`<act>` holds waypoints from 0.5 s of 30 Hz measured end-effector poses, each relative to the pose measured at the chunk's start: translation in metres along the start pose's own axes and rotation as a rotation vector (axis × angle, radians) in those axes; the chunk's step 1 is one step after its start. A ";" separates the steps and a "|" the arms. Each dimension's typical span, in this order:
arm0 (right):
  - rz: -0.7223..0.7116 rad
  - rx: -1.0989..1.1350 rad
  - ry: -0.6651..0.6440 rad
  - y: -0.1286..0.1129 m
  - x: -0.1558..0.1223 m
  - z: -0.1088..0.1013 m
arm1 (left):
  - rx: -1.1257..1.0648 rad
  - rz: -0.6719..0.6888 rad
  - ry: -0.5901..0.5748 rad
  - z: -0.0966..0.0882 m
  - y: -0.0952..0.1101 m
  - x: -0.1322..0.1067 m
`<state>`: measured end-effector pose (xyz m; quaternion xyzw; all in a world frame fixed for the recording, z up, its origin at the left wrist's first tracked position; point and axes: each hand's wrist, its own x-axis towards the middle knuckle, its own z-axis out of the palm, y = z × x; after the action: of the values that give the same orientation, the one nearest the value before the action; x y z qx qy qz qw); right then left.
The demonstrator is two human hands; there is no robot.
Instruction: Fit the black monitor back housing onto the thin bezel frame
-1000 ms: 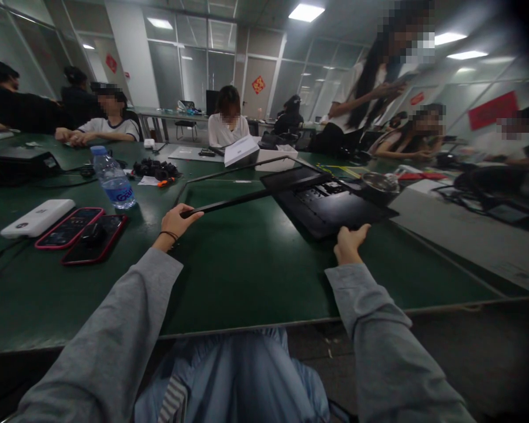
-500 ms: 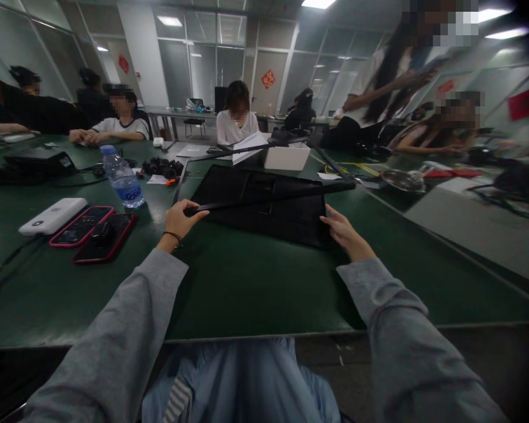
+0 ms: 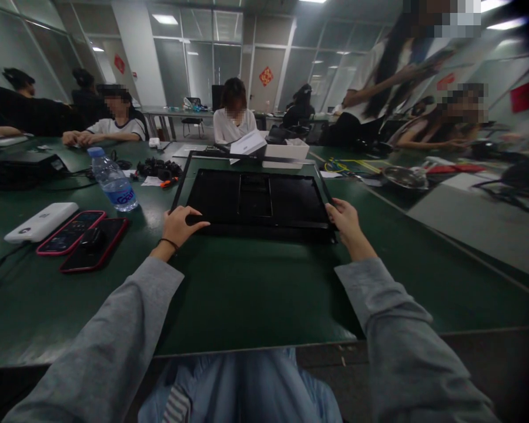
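Note:
A flat black rectangular panel lies on the green table in front of me, with a thin black frame set around its edges. My left hand grips the frame's near left corner, thumb on top. My right hand holds the near right corner, fingers curled round the edge. Both sleeves are grey.
At the left lie a water bottle, a white power bank and two red-cased phones. A white box stands behind the panel, small black parts to its left. Several people sit and stand around the tables.
The thin frame, held tilted above the table a second ago, has come down flat onto the black panel. My right hand moved from the panel's edge to the frame's right corner.

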<state>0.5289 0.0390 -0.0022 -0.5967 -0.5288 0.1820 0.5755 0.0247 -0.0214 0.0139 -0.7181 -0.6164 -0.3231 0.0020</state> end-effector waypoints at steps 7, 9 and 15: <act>-0.176 -0.425 0.136 0.014 -0.018 0.005 | 0.013 0.017 -0.124 0.010 -0.006 0.001; -0.179 -0.438 0.136 0.018 -0.020 0.004 | 0.031 0.019 -0.139 0.011 -0.007 0.001; -0.153 -0.381 0.094 0.029 -0.020 0.003 | 0.065 0.063 -0.206 0.012 -0.008 0.000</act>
<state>0.5310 0.0298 -0.0367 -0.6605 -0.5702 0.0065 0.4884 0.0234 -0.0152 0.0014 -0.7660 -0.6007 -0.2271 -0.0280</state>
